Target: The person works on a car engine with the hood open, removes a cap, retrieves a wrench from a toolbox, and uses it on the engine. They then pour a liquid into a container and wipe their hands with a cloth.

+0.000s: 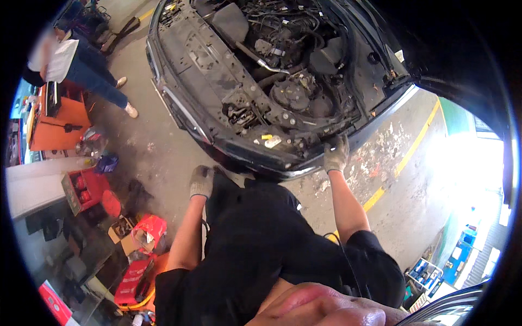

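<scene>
A dark car (pixel 244 144) stands in front of me with its hood raised and its engine bay (pixel 293 60) showing. My right hand (pixel 337 155), in a knitted work glove with dark fingertips, rests at the car's front corner beside the headlight. Its thumb and fingers are apart, and I make out nothing held in it. Also gloved, my left hand (pixel 201 183) hangs beside my dark trousers, short of the front bumper. Its fingers point away and are partly hidden, so their closure is unclear. A yellow tag (pixel 266 137) lies on the front panel between the hands.
At the far left, a person (pixel 98 70) stands holding papers (pixel 61 61), beside an orange cabinet (pixel 60 125). A red toolbox (pixel 87 190), a red bag (pixel 148 231) and a red case (pixel 134 282) lie left of me. Yellow floor lines (pixel 374 199) run at right, near a blue-and-white cart (pixel 425 274).
</scene>
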`<state>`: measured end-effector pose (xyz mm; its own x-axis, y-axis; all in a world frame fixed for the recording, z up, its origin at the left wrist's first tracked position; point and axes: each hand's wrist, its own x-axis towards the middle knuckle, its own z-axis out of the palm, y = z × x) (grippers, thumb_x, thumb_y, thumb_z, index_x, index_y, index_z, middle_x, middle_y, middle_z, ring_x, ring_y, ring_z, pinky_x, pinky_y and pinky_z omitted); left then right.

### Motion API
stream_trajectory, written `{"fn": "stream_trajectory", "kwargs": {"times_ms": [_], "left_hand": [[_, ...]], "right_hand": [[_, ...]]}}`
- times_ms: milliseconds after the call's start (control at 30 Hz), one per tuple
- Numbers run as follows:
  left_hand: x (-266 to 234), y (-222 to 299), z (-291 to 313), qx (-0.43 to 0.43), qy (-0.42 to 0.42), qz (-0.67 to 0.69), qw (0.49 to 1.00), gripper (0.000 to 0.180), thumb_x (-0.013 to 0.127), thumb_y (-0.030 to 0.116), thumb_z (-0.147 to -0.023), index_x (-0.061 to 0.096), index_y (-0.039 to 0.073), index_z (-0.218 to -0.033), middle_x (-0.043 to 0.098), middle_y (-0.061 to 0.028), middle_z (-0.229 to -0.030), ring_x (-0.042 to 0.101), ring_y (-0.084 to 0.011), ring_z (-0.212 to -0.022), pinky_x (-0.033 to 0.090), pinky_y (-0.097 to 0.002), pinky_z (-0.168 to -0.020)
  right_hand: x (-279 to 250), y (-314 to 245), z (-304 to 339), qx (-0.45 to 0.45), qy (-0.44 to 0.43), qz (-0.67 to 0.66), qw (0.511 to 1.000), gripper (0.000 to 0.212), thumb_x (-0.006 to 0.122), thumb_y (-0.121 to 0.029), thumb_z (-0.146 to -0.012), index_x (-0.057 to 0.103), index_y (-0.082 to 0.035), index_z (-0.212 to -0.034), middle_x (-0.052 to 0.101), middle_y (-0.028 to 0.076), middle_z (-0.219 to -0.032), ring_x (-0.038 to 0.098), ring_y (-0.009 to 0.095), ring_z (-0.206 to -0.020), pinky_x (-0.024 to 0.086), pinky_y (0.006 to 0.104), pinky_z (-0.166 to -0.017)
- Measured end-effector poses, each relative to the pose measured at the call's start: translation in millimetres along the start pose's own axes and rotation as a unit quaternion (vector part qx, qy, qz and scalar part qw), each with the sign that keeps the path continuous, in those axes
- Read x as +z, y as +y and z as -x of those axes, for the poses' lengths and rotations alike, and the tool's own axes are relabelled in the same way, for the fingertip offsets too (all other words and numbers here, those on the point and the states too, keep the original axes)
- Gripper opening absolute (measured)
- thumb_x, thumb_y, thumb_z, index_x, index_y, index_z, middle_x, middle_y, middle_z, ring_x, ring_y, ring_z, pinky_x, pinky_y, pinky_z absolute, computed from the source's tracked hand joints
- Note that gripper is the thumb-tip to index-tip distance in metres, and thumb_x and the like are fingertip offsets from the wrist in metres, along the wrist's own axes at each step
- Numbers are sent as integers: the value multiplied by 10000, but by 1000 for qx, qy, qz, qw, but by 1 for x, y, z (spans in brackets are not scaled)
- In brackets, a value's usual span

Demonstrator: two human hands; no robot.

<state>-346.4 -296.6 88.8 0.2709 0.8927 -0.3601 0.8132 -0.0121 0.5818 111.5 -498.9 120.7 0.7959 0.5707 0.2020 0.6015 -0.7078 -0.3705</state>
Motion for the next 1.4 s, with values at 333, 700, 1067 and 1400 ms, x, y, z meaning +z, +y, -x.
{"fn": "stream_trajectory", "kwargs": {"times_ms": [333, 700, 1067, 1400], "left_hand": [[-38, 225, -283, 330, -60, -118, 935, 403, 598, 328, -991, 586, 89, -1315, 661, -229, -1228, 613, -429, -1179, 494, -511, -998], [64, 476, -608, 485, 59, -209, 847, 500, 502, 436, -1042, 500, 199, -1482, 542, -191, -1463, 587, -424, -1259, 495, -514, -1036], [112, 641, -712, 548, 6, -452, 704, 481, 608, 317, -970, 558, 218, -1438, 612, -132, -1427, 617, -361, -1279, 534, -505, -1031], [119, 648, -787, 599, 13, -528, 602, 436, 559, 162, -989, 584, 211, -1421, 559, -119, -1480, 576, -330, -1324, 519, -459, -1081]], "right_hand": [[31, -36, -39, 84, -53, 22, 995, 677, 725, -191, -882, 471, -57, -1495, 409, 216, -1584, 379, 430, -1456, 311, 491, -1221], [64, -44, -65, 107, -26, 123, 986, 745, 656, -353, -889, 431, -36, -1524, 430, 226, -1567, 391, 447, -1443, 278, 537, -1217], [68, -40, -77, 137, -54, 168, 975, 702, 582, -407, -948, 443, -16, -1515, 461, 226, -1547, 420, 422, -1434, 288, 538, -1210], [66, -39, -83, 155, -76, 170, 970, 729, 603, -383, -887, 463, 9, -1486, 462, 248, -1542, 417, 451, -1428, 291, 548, -1208]]}}
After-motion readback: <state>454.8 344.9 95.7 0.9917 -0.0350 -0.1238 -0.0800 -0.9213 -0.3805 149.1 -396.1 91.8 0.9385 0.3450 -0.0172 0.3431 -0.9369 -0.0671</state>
